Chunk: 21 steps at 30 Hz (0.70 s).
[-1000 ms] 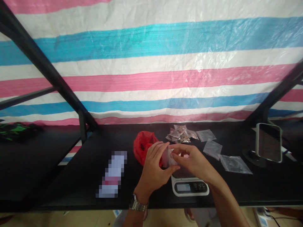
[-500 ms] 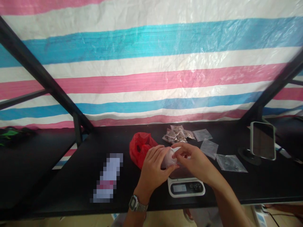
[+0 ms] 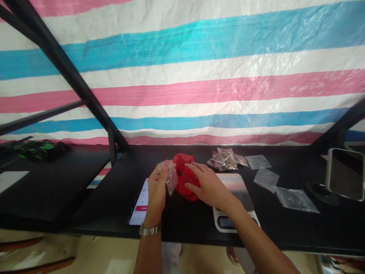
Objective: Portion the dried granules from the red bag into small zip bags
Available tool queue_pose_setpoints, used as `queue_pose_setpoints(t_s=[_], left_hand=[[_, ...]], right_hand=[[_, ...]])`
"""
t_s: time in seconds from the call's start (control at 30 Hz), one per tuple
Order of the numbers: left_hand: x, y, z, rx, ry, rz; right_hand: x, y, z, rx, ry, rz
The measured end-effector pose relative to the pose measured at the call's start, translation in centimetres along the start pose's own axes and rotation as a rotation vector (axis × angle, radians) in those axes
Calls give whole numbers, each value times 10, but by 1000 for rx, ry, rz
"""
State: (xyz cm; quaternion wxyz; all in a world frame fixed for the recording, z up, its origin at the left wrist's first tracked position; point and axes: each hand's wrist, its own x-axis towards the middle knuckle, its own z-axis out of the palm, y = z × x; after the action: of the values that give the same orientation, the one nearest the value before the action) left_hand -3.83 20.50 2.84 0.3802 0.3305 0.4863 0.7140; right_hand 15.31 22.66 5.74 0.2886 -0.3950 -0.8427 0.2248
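Note:
In my left hand [image 3: 158, 186] is a small clear plastic bag [image 3: 171, 179], pinched at its edge and hanging beside the red plastic bag [image 3: 184, 182]. My right hand [image 3: 203, 184] lies against the right side of that red bag, fingers apart and thumb spread. What is inside the red bag is hidden. Just right of it sits a white kitchen scale [image 3: 238, 190] with a bare weighing plate; my right forearm crosses part of its display.
Behind the scale lie several filled small bags [image 3: 225, 159]. Flat clear bags [image 3: 296, 199] are spread to the right, near a phone on a stand [image 3: 345, 173]. Another phone [image 3: 139, 209] lies left, partly behind my left hand. A striped sheet [image 3: 199, 87] hangs behind the table.
Both hands have moved left from above the scale to the red bag. My right hand has let go of the clear bag and opened; my left still holds it. The view has turned left.

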Motion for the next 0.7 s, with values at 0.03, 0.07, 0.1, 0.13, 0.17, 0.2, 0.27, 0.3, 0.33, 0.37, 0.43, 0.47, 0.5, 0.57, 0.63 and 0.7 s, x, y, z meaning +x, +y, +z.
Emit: queue_pose_setpoints(t_s=[0.03, 0.07, 0.1, 0.13, 0.17, 0.2, 0.27, 0.3, 0.33, 0.37, 0.43, 0.47, 0.5, 0.57, 0.63, 0.7], left_hand=[[0, 0, -1, 48, -66, -21], [-1, 0, -1, 98, -140, -38], [-2, 0, -1, 144, -215, -48], [-3, -1, 0, 181, -275, -51], [-3, -2, 1, 207, -311, -47], [-3, -3, 1, 223, -321, -42], [-1, -5, 0, 236, -280, -37], [0, -6, -1, 237, -252, -39], [0, -7, -3, 236, -234, -44], [1, -7, -5, 232, -230, -54], [1, -5, -9, 211, -245, -79], [1, -3, -12, 200, -256, -88], [1, -1, -14, 196, -267, -91], [-1, 6, -20, 214, -302, -81], [-4, 14, -28, 270, -389, -77], [-9, 23, -36, 351, -535, -106]], right_hand=[[2, -1, 6, -48, -53, -1], [2, -3, 9, -79, -80, -2], [-1, -4, 10, -93, -79, -6], [-6, -6, 9, -98, -63, -13], [-13, -8, 6, -104, -46, -21], [-21, -10, 3, -116, -42, -32], [-36, -13, -6, -175, -94, -45], [-42, -14, -10, -217, -134, -40], [-46, -14, -13, -264, -171, -26], [-48, -15, -16, -308, -198, -5], [-45, -17, -20, -371, -208, 37], [-40, -18, -20, -381, -190, 50], [-32, -19, -20, -374, -160, 57], [-13, -21, -17, -326, -102, 57], [8, -23, -9, -299, -100, 54], [28, -24, 1, -365, -174, 65]])
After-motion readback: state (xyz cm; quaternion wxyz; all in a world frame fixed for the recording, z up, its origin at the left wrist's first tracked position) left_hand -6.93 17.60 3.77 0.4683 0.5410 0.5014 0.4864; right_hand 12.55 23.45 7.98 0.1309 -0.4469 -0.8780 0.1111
